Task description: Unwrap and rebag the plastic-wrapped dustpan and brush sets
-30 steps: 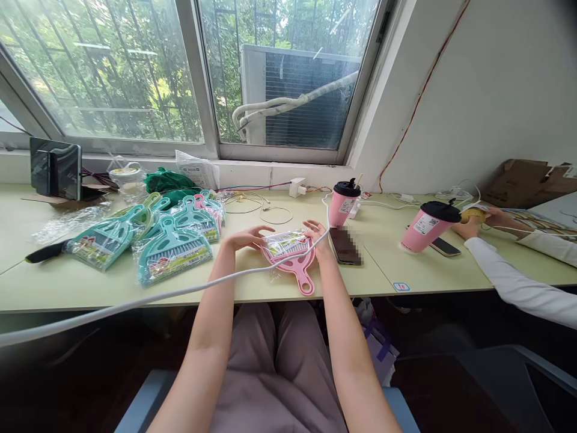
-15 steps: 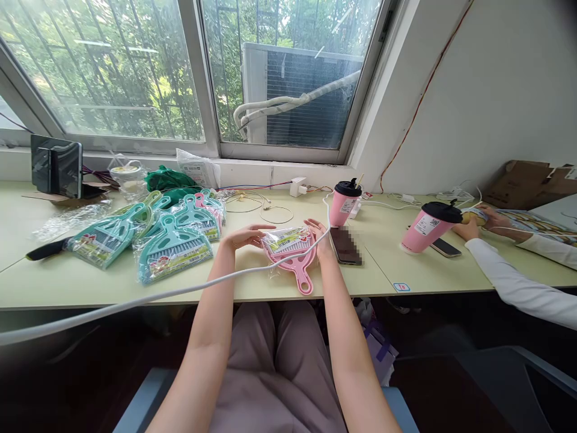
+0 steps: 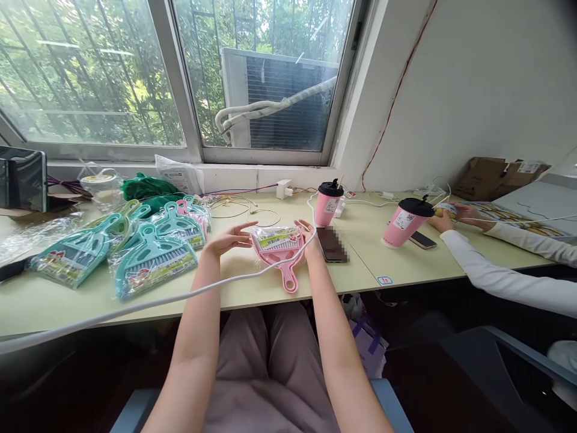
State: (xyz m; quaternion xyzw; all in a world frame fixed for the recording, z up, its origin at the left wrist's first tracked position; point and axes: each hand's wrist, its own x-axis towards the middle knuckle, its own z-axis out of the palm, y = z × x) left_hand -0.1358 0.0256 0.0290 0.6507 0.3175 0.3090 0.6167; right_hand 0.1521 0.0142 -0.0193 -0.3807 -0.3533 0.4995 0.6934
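The pink dustpan set (image 3: 285, 255), wrapped in clear plastic, lies on the table (image 3: 238, 296) in front of you, its handle toward you; your right hand (image 3: 307, 236) grasps its right edge; your left hand (image 3: 232, 238) is spread at its left edge, though whether the fingertips touch it you cannot tell; a white cable (image 3: 189, 294) crosses over the set; left of it lie teal dustpan sets (image 3: 155, 258); right, a phone (image 3: 331, 243) beside a pink cup (image 3: 328, 204).

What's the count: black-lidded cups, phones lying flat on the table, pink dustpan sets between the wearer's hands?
Black-lidded cups: 2
Phones lying flat: 2
Pink dustpan set between the left hand and right hand: 1
Total: 5
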